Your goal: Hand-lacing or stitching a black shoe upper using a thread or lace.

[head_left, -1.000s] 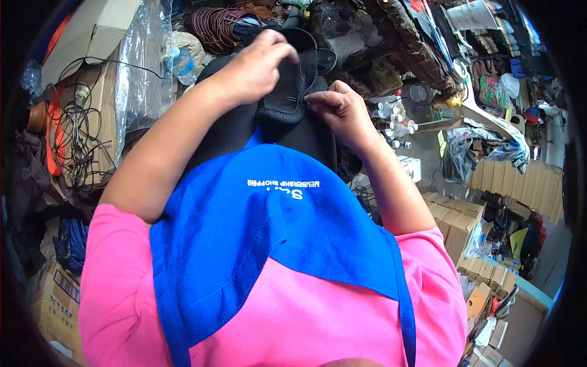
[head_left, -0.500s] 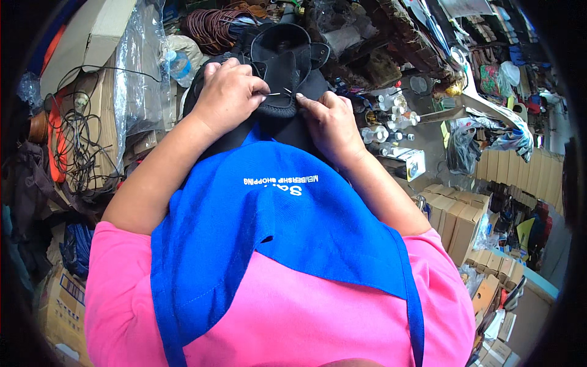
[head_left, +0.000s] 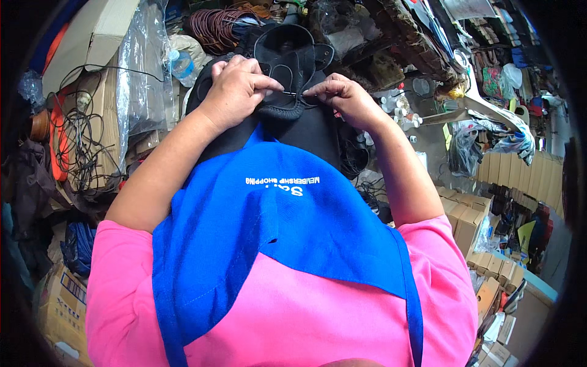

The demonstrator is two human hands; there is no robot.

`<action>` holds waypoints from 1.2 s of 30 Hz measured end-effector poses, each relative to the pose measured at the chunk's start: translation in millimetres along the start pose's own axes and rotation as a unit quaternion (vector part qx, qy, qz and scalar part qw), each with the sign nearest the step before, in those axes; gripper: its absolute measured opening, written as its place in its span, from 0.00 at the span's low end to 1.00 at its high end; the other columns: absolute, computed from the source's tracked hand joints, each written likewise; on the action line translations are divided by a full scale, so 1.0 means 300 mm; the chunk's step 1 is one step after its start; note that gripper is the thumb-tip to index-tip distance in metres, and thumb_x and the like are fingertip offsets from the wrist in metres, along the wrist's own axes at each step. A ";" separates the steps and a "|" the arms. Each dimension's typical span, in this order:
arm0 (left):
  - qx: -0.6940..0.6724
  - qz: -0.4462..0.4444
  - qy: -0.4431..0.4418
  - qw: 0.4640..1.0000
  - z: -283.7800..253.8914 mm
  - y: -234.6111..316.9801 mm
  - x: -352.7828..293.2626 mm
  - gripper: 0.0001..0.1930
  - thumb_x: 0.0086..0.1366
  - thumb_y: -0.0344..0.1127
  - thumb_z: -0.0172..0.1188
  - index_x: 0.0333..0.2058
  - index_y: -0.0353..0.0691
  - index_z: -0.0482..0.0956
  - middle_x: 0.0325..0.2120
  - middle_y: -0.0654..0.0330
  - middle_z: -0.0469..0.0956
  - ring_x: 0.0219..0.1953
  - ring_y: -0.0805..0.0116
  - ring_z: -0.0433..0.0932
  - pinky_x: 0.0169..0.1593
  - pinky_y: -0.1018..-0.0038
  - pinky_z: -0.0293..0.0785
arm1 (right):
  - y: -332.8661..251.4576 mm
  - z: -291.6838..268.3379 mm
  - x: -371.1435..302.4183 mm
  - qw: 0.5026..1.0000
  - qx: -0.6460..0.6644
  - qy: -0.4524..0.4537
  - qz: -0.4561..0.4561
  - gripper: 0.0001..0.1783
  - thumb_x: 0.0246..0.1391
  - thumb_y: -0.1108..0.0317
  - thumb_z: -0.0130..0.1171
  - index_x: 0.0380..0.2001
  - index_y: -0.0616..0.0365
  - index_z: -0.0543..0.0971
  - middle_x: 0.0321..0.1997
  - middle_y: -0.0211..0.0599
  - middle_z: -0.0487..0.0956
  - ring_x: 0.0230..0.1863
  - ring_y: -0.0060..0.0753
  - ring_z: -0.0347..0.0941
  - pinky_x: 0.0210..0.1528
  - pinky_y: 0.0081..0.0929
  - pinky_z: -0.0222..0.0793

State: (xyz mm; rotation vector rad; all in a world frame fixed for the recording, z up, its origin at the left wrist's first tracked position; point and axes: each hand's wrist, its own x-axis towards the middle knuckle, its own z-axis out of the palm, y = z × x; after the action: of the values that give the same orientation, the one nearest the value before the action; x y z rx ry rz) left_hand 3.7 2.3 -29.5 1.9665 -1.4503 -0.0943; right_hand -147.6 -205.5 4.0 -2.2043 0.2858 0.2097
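Observation:
A black shoe (head_left: 287, 46) with a strap and an open collar lies over my dark-clothed lap, its ribbed edge toward me. My left hand (head_left: 239, 85) is at the shoe's left side, thumb and index finger closed on a thin, shiny needle (head_left: 290, 93) that points right across the shoe. Just right of the needle tip, my right hand (head_left: 345, 98) has its thumb and index finger pinched together; what they hold is too small to make out. A dark thread loop (head_left: 282, 68) curves over the shoe above my left fingertips.
A blue apron (head_left: 244, 208) covers my front. To the left are a water bottle (head_left: 181, 65), tangled black cord (head_left: 82, 134) and cardboard. Coiled brown cord (head_left: 214, 27) lies beyond the shoe. Small bottles (head_left: 400, 107) stand at right, with stacked boxes (head_left: 461, 220) nearer me.
My right hand has shifted right and a little up, its forearm swinging outward. My left fingers have moved slightly right along the needle. The thread loop now shows on the shoe.

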 end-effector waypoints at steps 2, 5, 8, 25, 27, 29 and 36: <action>-0.001 -0.007 -0.011 1.000 0.000 -0.002 -0.001 0.11 0.50 0.31 0.63 0.32 0.59 0.85 0.25 0.70 0.70 0.37 0.69 0.67 0.47 0.67 0.53 | -0.003 -0.004 0.006 1.000 0.004 -0.003 0.014 0.18 0.46 0.78 0.55 0.39 0.45 0.83 0.31 0.34 0.74 0.38 0.31 0.70 0.45 0.26 0.67; 0.003 -0.006 -0.015 1.000 0.003 -0.003 0.000 0.12 0.50 0.30 0.63 0.32 0.59 0.84 0.24 0.70 0.69 0.37 0.69 0.66 0.46 0.67 0.53 | 0.000 -0.007 0.011 1.000 -0.004 -0.006 0.002 0.18 0.46 0.78 0.55 0.39 0.45 0.83 0.31 0.34 0.74 0.38 0.32 0.70 0.45 0.26 0.67; 0.005 -0.003 -0.017 1.000 0.003 -0.003 0.000 0.13 0.50 0.29 0.63 0.32 0.60 0.84 0.24 0.71 0.68 0.37 0.70 0.66 0.46 0.68 0.52 | -0.003 -0.010 0.014 1.000 0.000 -0.012 -0.008 0.18 0.46 0.78 0.55 0.38 0.46 0.83 0.31 0.34 0.74 0.38 0.31 0.70 0.45 0.25 0.66; -0.006 -0.006 -0.040 0.999 0.013 0.003 0.005 0.12 0.51 0.31 0.62 0.33 0.58 0.84 0.22 0.69 0.68 0.35 0.69 0.66 0.45 0.69 0.53 | -0.002 -0.019 0.011 0.997 0.061 -0.039 0.018 0.16 0.48 0.75 0.58 0.41 0.46 0.83 0.29 0.29 0.71 0.36 0.26 0.67 0.44 0.23 0.64; -0.011 -0.012 -0.049 0.999 0.016 0.004 0.014 0.11 0.51 0.32 0.62 0.33 0.58 0.84 0.22 0.68 0.68 0.35 0.69 0.67 0.46 0.68 0.53 | 0.014 -0.016 0.014 0.996 0.076 -0.040 0.020 0.16 0.48 0.75 0.58 0.41 0.47 0.83 0.29 0.28 0.70 0.35 0.25 0.67 0.43 0.22 0.64; -0.014 -0.020 -0.055 0.998 0.019 0.002 0.021 0.10 0.51 0.33 0.62 0.32 0.57 0.84 0.21 0.68 0.68 0.35 0.68 0.67 0.46 0.68 0.53 | 0.024 -0.014 0.020 0.995 0.090 -0.044 0.019 0.15 0.49 0.74 0.59 0.41 0.47 0.83 0.28 0.27 0.70 0.34 0.23 0.66 0.43 0.22 0.64; -0.042 0.029 -0.080 0.995 0.054 -0.046 0.089 0.07 0.50 0.34 0.63 0.30 0.54 0.84 0.22 0.67 0.73 0.35 0.67 0.72 0.45 0.68 0.60 | 0.049 -0.012 0.042 0.993 0.108 -0.052 0.004 0.15 0.48 0.75 0.60 0.40 0.49 0.83 0.29 0.26 0.71 0.34 0.21 0.67 0.42 0.19 0.65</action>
State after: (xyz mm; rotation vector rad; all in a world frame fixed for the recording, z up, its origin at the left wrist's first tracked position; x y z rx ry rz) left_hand 17.9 -26.6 -41.0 1.8830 -1.5784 -0.2893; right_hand -139.5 -218.7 -8.1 -1.9722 0.2485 0.2838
